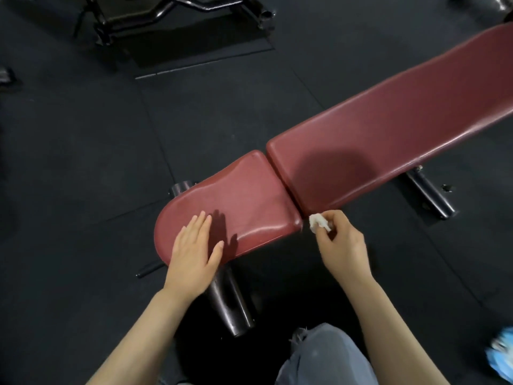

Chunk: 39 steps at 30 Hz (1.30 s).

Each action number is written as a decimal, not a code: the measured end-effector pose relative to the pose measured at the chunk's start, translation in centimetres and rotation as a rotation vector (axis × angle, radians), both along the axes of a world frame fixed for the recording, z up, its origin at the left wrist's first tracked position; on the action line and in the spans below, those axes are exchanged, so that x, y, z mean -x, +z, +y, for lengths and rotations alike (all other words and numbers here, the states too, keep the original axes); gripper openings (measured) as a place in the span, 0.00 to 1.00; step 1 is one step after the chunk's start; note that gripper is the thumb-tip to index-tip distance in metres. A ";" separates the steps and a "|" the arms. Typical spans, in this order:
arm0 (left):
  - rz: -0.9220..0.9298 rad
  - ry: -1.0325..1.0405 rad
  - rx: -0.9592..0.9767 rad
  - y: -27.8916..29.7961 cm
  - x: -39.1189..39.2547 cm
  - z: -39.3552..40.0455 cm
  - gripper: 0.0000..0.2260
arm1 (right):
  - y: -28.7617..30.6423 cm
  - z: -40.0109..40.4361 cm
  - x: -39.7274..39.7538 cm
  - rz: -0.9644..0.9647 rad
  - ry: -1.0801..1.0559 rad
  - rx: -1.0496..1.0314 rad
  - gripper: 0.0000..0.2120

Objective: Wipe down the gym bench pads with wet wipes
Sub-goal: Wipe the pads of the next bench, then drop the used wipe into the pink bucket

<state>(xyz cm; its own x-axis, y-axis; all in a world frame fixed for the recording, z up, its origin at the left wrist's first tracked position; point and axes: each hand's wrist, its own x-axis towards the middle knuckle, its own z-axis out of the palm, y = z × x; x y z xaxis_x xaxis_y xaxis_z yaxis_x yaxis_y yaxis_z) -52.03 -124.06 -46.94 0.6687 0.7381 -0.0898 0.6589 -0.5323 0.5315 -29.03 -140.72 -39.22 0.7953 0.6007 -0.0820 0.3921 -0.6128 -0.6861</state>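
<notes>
Right hand (342, 243) pinching balled wipe (319, 223) just off seat pad's (249, 201) near corner, long back pad (388, 134) running up-right, left hand (195, 251) flat, fingers straight, on seat pad.

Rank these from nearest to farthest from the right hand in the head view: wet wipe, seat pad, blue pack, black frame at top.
1. wet wipe, pinched in the right hand.
2. seat pad, just left.
3. blue pack, lower right edge.
4. black frame, top left.
</notes>
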 end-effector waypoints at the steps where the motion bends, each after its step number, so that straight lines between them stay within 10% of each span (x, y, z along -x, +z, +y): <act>1: 0.005 -0.027 -0.007 2.1 -0.7 -0.2 0.28 | 1.8 -0.4 -0.2 0.010 -0.010 0.005 0.04; 18: -0.057 -0.499 -0.051 33.1 -13.0 -14.2 0.23 | 28.9 -13.7 -1.6 0.341 -0.289 -0.094 0.05; 39: -0.258 -0.877 0.254 42.1 -18.9 -29.9 0.06 | 35.1 -30.8 4.5 0.280 -0.702 -0.285 0.03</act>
<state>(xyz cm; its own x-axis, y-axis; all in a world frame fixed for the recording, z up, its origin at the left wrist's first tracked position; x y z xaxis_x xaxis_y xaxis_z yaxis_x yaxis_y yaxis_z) -33.09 -153.92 -4.88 0.9971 -0.0578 0.0491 -0.0746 -0.6300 0.7730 -33.55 -171.47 -4.09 0.9674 -0.0039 -0.2531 -0.2291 -0.4388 -0.8689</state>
